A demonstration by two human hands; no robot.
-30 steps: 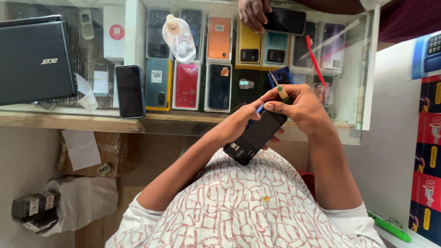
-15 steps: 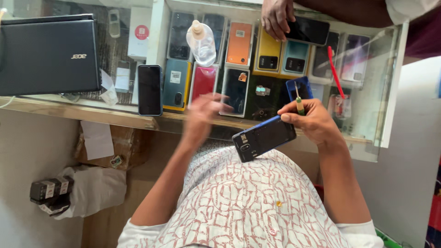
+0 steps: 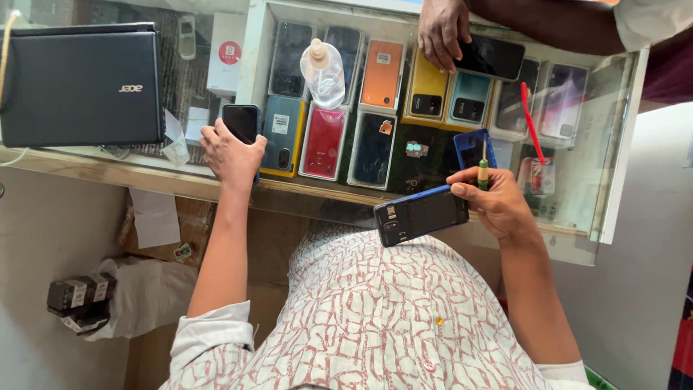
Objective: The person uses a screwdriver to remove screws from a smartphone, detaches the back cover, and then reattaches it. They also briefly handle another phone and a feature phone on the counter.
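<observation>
The one camera is sitting on my head, looking steeply down over my chest at my hands and the glass desk [image 3: 216, 189]. It is viewing everything from close range, at arm's length.

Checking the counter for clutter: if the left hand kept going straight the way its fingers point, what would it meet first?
The left hand already rests on a dark phone on the glass counter. Past that phone, the white box seems next in line, though depth is hard to judge.
</observation>
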